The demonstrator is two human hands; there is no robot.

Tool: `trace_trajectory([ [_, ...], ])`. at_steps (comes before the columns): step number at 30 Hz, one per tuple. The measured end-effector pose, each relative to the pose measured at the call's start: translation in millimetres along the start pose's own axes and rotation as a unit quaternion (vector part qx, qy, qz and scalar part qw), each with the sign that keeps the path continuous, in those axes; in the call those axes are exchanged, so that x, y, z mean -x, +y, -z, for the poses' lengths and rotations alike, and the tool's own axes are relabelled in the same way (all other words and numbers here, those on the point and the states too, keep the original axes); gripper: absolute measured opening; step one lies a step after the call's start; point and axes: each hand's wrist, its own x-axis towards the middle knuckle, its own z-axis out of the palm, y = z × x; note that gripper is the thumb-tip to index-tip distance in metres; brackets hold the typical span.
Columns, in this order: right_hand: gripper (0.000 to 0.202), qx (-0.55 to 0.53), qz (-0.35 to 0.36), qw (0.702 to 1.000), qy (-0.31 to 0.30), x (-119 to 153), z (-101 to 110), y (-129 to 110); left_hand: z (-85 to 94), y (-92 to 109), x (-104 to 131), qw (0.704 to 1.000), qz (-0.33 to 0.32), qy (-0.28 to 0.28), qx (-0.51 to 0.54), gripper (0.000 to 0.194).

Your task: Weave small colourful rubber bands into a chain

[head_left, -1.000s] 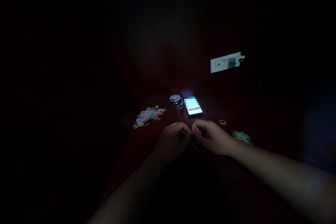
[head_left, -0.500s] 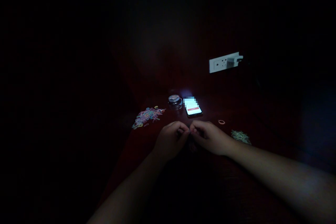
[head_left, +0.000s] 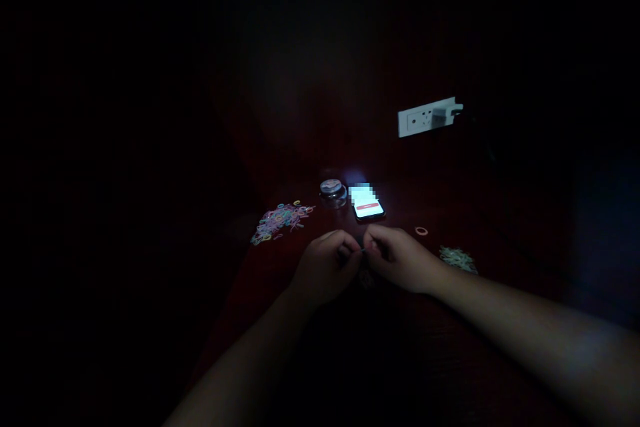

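My left hand and my right hand meet over the dark red table, thumbs and forefingers pinched. A small pale band spans the narrow gap between the fingertips; most of it is hidden by the fingers. Just below, a few dim loose bands lie in shadow. To the left is a heap of multicoloured little rubber bands. Near my right forearm sits a smaller heap of pale yellow-green bands, with a single orange band lying apart from it.
Beyond my hands stands a small clear jar with a lid. Beside it lies a phone with a lit screen. A white power socket with a plug in it is on the wall at the back right. The surroundings are very dark.
My right hand has shifted slightly away from my left, widening the gap between the fingertips, so the pale band shows more. The heaps, jar and phone stay in place.
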Motion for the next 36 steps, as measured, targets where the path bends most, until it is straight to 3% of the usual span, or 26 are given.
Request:
trace_trajectory([
  [36,0.006,0.003,-0.004,1.0,-0.001,0.1,-0.5,1.6,0.7,-0.2,-1.0,1.0,0.003,0.003,-0.016,0.007],
])
